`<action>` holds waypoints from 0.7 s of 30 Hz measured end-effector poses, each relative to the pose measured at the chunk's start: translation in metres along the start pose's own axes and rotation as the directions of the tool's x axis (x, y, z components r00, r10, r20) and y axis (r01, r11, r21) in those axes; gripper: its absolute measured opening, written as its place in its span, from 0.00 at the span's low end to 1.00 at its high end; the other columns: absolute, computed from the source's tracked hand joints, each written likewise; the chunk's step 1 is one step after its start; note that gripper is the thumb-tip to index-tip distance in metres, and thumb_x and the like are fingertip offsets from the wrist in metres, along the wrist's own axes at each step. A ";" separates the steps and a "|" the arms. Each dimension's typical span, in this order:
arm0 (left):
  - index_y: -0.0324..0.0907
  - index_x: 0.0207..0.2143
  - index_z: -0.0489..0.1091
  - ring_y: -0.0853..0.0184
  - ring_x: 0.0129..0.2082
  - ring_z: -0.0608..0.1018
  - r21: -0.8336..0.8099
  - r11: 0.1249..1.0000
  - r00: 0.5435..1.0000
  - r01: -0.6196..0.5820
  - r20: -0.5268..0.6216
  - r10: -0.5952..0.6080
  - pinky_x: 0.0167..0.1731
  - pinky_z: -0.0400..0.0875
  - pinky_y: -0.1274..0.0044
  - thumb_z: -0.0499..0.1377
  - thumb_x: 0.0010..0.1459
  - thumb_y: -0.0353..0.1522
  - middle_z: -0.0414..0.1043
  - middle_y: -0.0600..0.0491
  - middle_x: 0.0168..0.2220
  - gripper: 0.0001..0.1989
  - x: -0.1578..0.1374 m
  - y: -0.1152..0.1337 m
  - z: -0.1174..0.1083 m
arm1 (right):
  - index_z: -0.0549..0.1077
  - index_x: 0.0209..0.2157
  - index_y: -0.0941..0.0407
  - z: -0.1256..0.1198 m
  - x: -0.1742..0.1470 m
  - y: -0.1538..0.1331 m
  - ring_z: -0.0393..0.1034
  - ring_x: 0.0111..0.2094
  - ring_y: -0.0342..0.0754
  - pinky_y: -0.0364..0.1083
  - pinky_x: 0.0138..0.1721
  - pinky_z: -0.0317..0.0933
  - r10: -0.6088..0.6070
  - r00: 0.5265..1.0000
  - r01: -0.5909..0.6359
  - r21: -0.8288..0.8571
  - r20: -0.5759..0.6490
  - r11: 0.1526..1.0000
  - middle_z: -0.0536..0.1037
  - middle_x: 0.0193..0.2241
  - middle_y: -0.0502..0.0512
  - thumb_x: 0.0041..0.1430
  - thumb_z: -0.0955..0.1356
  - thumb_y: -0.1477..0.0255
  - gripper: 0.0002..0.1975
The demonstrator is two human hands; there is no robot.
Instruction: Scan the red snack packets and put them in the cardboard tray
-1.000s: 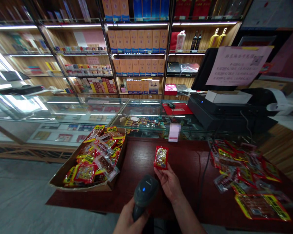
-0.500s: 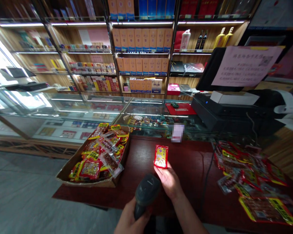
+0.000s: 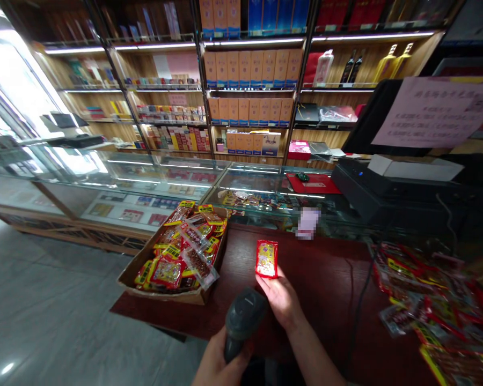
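Note:
A dark handheld barcode scanner (image 3: pixel 246 313) is gripped at its handle by my left hand (image 3: pixel 221 358), its head tilted toward the other hand. My right hand (image 3: pixel 284 301) holds a small red and yellow snack packet (image 3: pixel 266 259) by its lower edge, face up above the dark red tabletop (image 3: pixel 241 252). Light falls brightly on the packet's lower half. To the left stands a cardboard box (image 3: pixel 165 296) full of snack packets (image 3: pixel 167 272) in red, yellow and clear wrapping. More loose snack packets (image 3: pixel 434 289) lie in a heap at the right.
Behind the table runs a glass display counter (image 3: pixel 165 179). At the right are a monitor (image 3: pixel 364 115) with a pink paper sheet (image 3: pixel 432 112) and a black till unit (image 3: pixel 386 185). A dark cable (image 3: pixel 360 300) crosses the tabletop. Shelves with boxed goods (image 3: pixel 251 67) line the back.
The view has turned slightly left, so the surroundings sit farther right. Both hands keep their hold on the scanner and the packet, hardly moving relative to each other.

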State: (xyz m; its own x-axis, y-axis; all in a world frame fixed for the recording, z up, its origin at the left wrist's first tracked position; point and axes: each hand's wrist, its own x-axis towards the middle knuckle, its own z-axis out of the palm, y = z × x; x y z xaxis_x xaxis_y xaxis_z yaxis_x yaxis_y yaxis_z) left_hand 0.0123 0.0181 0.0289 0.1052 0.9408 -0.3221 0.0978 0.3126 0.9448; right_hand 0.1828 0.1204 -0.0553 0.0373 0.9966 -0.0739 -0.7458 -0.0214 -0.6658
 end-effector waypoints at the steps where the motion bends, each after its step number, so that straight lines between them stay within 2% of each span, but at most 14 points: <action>1: 0.42 0.26 0.73 0.66 0.22 0.69 -0.001 1.000 1.000 -0.013 -0.012 0.013 0.24 0.65 0.79 0.69 0.47 0.44 0.64 0.59 0.16 0.15 0.001 -0.001 0.000 | 0.72 0.57 0.46 -0.001 0.000 0.000 0.72 0.55 0.53 0.60 0.66 0.53 -0.003 1.000 0.003 -0.005 -0.002 1.000 0.81 0.49 0.52 0.54 0.74 0.70 0.28; 7: 0.41 0.30 0.74 0.67 0.20 0.69 -0.014 1.000 1.000 0.005 -0.028 -0.005 0.23 0.65 0.79 0.69 0.49 0.45 0.62 0.61 0.14 0.17 0.002 -0.005 0.000 | 0.73 0.56 0.49 -0.007 0.001 -0.001 0.73 0.54 0.54 0.60 0.65 0.54 -0.003 1.000 0.003 -0.024 -0.017 1.000 0.81 0.49 0.53 0.54 0.73 0.71 0.26; 12: 0.40 0.28 0.75 0.64 0.28 0.74 -0.005 0.999 0.998 -0.053 -0.037 0.053 0.29 0.70 0.79 0.71 0.46 0.43 0.72 0.55 0.21 0.16 0.000 0.003 0.000 | 0.72 0.57 0.49 -0.006 -0.001 -0.002 0.72 0.55 0.55 0.62 0.65 0.54 -0.012 1.000 0.012 -0.028 0.001 1.000 0.79 0.52 0.54 0.54 0.73 0.69 0.27; 17: 0.41 0.29 0.75 0.63 0.26 0.73 -0.004 0.999 0.999 -0.037 0.004 0.037 0.26 0.69 0.79 0.70 0.46 0.45 0.68 0.57 0.17 0.17 0.004 0.008 0.001 | 0.74 0.54 0.49 -0.004 -0.002 -0.004 0.71 0.56 0.56 0.63 0.64 0.54 -0.017 1.000 0.016 -0.038 -0.012 0.999 0.80 0.51 0.55 0.53 0.74 0.70 0.26; 21: 0.40 0.31 0.76 0.64 0.26 0.73 0.028 0.999 0.999 -0.047 0.003 0.047 0.26 0.68 0.79 0.70 0.45 0.43 0.70 0.57 0.19 0.17 0.002 0.014 -0.002 | 0.75 0.53 0.49 -0.010 0.003 -0.003 0.73 0.54 0.56 0.64 0.65 0.54 -0.034 0.998 0.032 -0.036 -0.045 0.999 0.81 0.48 0.54 0.52 0.75 0.70 0.25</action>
State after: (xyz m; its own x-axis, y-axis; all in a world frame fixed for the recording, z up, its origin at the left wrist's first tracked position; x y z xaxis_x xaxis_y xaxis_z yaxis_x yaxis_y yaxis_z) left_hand 0.0119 0.0243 0.0417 0.1128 0.9540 -0.2776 0.1205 0.2642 0.9569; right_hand 0.1918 0.1226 -0.0609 0.0927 0.9921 -0.0849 -0.7200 0.0079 -0.6939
